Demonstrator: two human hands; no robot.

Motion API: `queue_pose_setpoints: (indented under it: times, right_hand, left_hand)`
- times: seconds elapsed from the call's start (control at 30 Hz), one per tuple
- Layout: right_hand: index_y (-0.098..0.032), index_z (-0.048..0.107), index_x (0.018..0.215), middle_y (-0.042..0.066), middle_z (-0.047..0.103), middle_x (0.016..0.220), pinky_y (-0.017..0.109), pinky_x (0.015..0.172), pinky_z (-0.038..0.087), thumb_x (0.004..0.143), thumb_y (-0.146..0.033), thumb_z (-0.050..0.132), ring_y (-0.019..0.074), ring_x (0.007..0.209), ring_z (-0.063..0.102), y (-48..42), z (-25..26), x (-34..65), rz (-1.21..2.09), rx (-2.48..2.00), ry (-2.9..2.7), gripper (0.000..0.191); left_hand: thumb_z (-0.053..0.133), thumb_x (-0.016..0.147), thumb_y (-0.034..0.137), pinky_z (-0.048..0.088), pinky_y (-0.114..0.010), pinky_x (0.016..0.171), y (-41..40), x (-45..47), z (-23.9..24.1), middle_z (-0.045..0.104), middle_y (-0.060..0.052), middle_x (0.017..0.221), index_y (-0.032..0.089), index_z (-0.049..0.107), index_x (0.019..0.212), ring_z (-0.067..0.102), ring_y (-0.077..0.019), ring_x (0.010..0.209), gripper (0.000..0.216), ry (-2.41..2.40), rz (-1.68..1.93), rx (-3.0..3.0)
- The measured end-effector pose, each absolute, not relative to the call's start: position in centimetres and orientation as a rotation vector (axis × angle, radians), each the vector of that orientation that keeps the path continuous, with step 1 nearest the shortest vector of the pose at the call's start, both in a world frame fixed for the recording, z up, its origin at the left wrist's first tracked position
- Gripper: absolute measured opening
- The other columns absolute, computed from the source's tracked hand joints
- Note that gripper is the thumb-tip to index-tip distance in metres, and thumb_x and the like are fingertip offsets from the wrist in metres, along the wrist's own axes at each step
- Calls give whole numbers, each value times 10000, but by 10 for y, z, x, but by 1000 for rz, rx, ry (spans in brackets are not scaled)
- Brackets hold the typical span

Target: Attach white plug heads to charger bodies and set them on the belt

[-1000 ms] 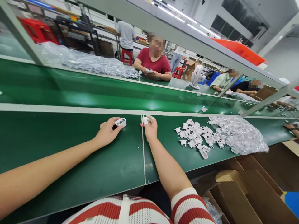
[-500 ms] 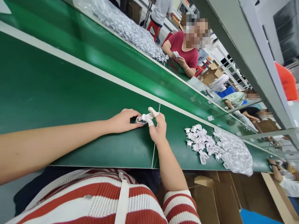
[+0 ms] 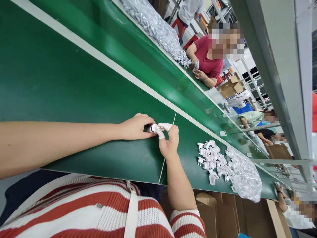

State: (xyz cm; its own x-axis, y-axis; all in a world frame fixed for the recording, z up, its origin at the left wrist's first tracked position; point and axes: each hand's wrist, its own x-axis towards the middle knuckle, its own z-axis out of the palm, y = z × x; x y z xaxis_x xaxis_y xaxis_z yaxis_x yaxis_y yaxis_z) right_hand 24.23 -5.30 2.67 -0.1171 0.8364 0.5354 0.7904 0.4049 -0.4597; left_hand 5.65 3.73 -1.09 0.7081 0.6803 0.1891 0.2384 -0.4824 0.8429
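Observation:
My left hand [image 3: 135, 127] is closed around a small white charger housing [image 3: 149, 129], held just above or on the green bench. At the housing's right-hand end, my right hand [image 3: 170, 142] pinches with thumb and forefinger, both in white finger cots. A small whitish part seems to sit between those fingertips, against the housing, but the cots mostly cover it. A narrow dark gap shows at the housing's end. To the right lies a loose pile of white plug parts with pins [image 3: 210, 157].
A clear plastic bag [image 3: 244, 175] of similar parts adjoins the pile. Beyond a white strip [image 3: 116, 67] runs a shiny green belt. Across it, a person in a red shirt [image 3: 210, 58] handles small white pieces beside a large bag [image 3: 158, 29]. Cardboard boxes [image 3: 213, 215] stand below the bench edge.
My right fingers have come in against the housing's end, which showed dark and yellow insides before and is now mostly covered. The view has tilted slightly.

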Motion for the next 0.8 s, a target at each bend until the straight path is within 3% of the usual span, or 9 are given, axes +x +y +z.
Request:
queue_pose_setpoints:
  times: [0.17,0.43,0.8]
  right_hand:
    - [-281,690,1173,70,773,1099,532,1158,422,1004,-251,549,260,1053,667,-53,27,244,124,-1434,-1985,222]
    - [-302,709,1106,26,736,956,564,1276,278,949,-209,589,253,1048,628,-50,33,242,31,-1554,-2025,218]
    - [-298,723,1050,20,717,952,544,1275,233,919,-226,603,239,1030,648,-52,19,237,71,-1616,-1895,192]
  left_hand:
    - [622,835,595,388,-457,1087,36,57,-10,771,-40,1000,242,706,964,664,-279,999,385,703,663,2034]
    - [617,832,579,393,-447,1050,36,58,-6,762,-40,962,229,686,920,663,-274,962,367,703,669,2031]
    - [636,802,581,417,-466,1069,35,58,-9,770,-48,994,231,715,974,680,-292,1005,398,742,686,2004]
